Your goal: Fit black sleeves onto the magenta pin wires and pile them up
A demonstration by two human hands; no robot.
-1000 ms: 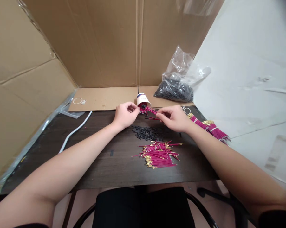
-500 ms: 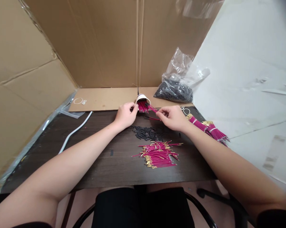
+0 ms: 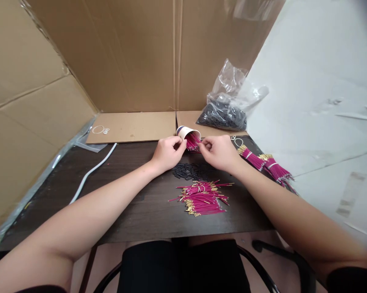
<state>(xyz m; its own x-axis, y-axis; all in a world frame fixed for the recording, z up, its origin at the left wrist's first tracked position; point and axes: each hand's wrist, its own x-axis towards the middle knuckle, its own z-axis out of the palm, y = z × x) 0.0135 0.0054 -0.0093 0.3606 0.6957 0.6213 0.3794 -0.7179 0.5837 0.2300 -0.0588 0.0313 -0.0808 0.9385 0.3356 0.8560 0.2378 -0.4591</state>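
A white paper cup (image 3: 182,131) lies on its side near the back of the table, its mouth facing right and toward me. Magenta wires (image 3: 192,142) fill it and poke out of the mouth. My left hand (image 3: 169,154) is closed, thumb and finger pinched at the cup's lower rim. Closed too, my right hand (image 3: 220,152) has its fingertips at the right side of the wires by the mouth. Just in front lie short black tubes (image 3: 188,171) in a loose pile. Closer to me is a heap of magenta wires with gold ends (image 3: 204,199), partly tied by a band.
A clear plastic bag of black pieces (image 3: 223,114) sits at the back right on a cardboard strip (image 3: 134,126). Banded magenta wire bundles (image 3: 275,167) lie at the right edge. A white cable (image 3: 90,173) and rubber bands (image 3: 98,129) are on the left. Cardboard walls (image 3: 134,57) enclose the back and left.
The cup has turned so its mouth points more to the right. My left hand moved right with it. The black-ended wires in my right hand went to the cup mouth and no longer show separately.
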